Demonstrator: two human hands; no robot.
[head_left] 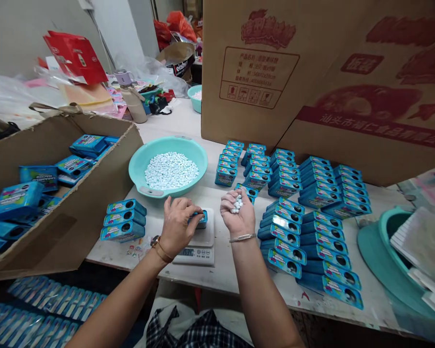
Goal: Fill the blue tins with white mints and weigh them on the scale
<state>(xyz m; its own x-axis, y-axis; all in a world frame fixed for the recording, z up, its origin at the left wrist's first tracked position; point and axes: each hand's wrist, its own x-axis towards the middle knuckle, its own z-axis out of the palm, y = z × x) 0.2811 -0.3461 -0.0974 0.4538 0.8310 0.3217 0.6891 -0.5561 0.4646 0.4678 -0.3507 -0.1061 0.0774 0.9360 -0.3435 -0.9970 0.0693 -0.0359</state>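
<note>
My left hand [179,222] is curled over a small blue box [200,220] that sits on a white digital scale [198,244], fingers pinching the box's side. My right hand [236,212] is cupped palm up beside it, holding a small heap of white candies [237,203]. Just beyond the scale stands a teal basin [137,162] with many of the same white candies [171,170] in it. Three blue boxes [123,220] lie stacked to the left of the scale.
Rows of blue boxes [304,212] cover the table on the right. An open cardboard carton [76,203] with loose blue boxes stands at the left. Two big cartons [311,72] lean at the back. A teal lid [380,251] lies far right; more boxes [39,309] sit below the table.
</note>
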